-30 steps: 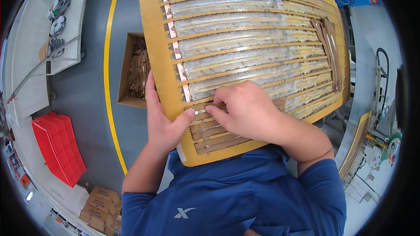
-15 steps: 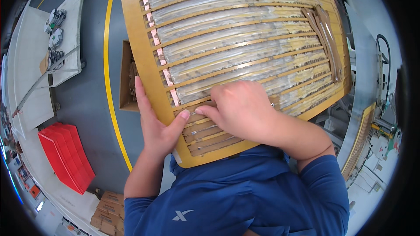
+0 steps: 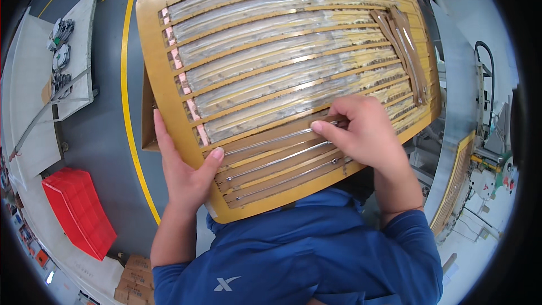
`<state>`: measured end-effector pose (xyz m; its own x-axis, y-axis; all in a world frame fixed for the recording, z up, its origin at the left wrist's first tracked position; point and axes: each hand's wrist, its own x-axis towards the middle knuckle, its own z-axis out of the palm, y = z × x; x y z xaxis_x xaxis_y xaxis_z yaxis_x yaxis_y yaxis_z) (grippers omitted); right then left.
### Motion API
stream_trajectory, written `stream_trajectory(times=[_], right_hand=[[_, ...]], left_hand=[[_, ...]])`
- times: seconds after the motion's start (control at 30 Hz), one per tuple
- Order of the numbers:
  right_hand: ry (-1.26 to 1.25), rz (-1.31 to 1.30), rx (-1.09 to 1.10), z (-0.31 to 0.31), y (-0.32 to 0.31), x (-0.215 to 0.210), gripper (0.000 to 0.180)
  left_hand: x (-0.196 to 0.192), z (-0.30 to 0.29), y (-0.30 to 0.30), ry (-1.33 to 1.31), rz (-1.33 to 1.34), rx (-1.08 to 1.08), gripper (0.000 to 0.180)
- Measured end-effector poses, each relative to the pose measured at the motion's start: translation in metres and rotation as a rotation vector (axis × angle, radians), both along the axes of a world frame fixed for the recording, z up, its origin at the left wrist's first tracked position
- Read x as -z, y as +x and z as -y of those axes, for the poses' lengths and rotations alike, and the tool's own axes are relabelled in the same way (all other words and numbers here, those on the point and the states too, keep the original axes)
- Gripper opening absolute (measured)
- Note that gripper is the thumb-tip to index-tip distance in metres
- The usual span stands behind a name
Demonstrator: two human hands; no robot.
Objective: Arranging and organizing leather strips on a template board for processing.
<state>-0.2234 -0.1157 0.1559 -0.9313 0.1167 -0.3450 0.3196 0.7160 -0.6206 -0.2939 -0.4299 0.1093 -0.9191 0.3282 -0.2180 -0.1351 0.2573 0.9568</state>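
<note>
A yellow-brown slotted board (image 3: 169, 87) lies tilted in front of me. Three brown zippers with silver teeth lie in its nearest slots: an upper zipper (image 3: 271, 140), a middle zipper (image 3: 276, 162) and a lowest zipper (image 3: 282, 183). My right hand (image 3: 361, 130) pinches the upper zipper near its right end, thumb on top. My left hand (image 3: 183, 172) rests along the board's left edge with fingers stretched out; its thumb presses on or beside that zipper's left end. A bunch of loose brown zippers (image 3: 407, 56) lies across the board's right part.
Clear film strips (image 3: 254, 51) fill the farther slots. A cardboard box (image 3: 149, 116) shows behind the board's left edge. Stacked red bins (image 3: 79, 209), a white table (image 3: 73, 62) and cartons (image 3: 135, 279) stand to the left. Machinery (image 3: 485, 181) is at right.
My right hand has slid rightward along the upper zipper, away from my left thumb, uncovering the zippers. The board appears shifted slightly left in view. My left hand stays at the board's left edge.
</note>
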Motion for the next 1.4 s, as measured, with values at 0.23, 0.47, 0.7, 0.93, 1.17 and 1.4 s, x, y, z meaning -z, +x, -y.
stream_trajectory(times=[0.23,0.47,0.7,0.93,1.17,1.4], right_hand=[[0.069,-0.008,0.096,0.006,0.007,0.016,0.041],[0.079,0.034,0.07,0.003,0.005,0.015,0.04],[0.097,0.041,0.065,0.002,0.005,0.018,0.041],[0.112,0.019,0.077,0.005,0.005,0.018,0.04],[0.252,-0.197,-0.102,0.009,0.007,0.004,0.036],[-0.035,-0.538,-0.717,0.038,0.0,0.035,0.048]], left_hand=[[-0.003,-0.001,0.001,-0.051,-0.007,-0.047,0.115],[-0.001,-0.002,0.0,-0.046,-0.017,-0.042,0.114],[-0.002,-0.003,0.0,-0.029,-0.021,-0.028,0.111],[-0.002,-0.003,-0.001,-0.032,-0.039,-0.024,0.111],[-0.003,-0.003,-0.001,-0.06,-0.029,-0.038,0.112],[-0.001,0.0,-0.001,-0.115,-0.067,0.003,0.123]])
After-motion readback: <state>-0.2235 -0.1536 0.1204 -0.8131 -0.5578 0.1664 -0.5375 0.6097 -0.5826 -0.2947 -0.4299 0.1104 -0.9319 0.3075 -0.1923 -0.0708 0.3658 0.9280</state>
